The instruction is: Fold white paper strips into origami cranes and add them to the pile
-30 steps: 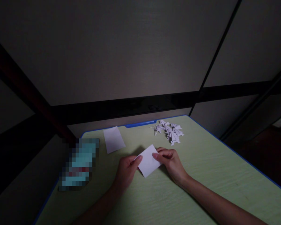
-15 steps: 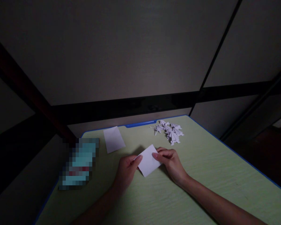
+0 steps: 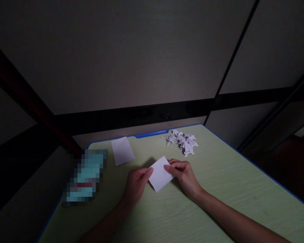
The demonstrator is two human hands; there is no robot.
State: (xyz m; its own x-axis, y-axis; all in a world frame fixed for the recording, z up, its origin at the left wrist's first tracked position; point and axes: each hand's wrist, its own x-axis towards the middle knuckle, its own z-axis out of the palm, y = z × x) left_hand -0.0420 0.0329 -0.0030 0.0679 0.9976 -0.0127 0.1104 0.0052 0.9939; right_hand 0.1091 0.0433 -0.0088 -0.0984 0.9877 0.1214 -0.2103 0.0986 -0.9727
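Note:
A small white sheet of paper point(image 3: 160, 174) is held just above the pale green table point(image 3: 218, 189), tilted like a diamond. My left hand point(image 3: 136, 184) pinches its left corner with curled fingers. My right hand point(image 3: 184, 176) grips its right edge, thumb on top. Both forearms reach in from the bottom of the view.
A second white sheet point(image 3: 122, 150) lies flat near the far left of the table. A heap of several folded white paper figures point(image 3: 183, 141) sits at the far edge. A blurred teal packet point(image 3: 85, 177) rests on the left edge. Dark wall panels stand behind.

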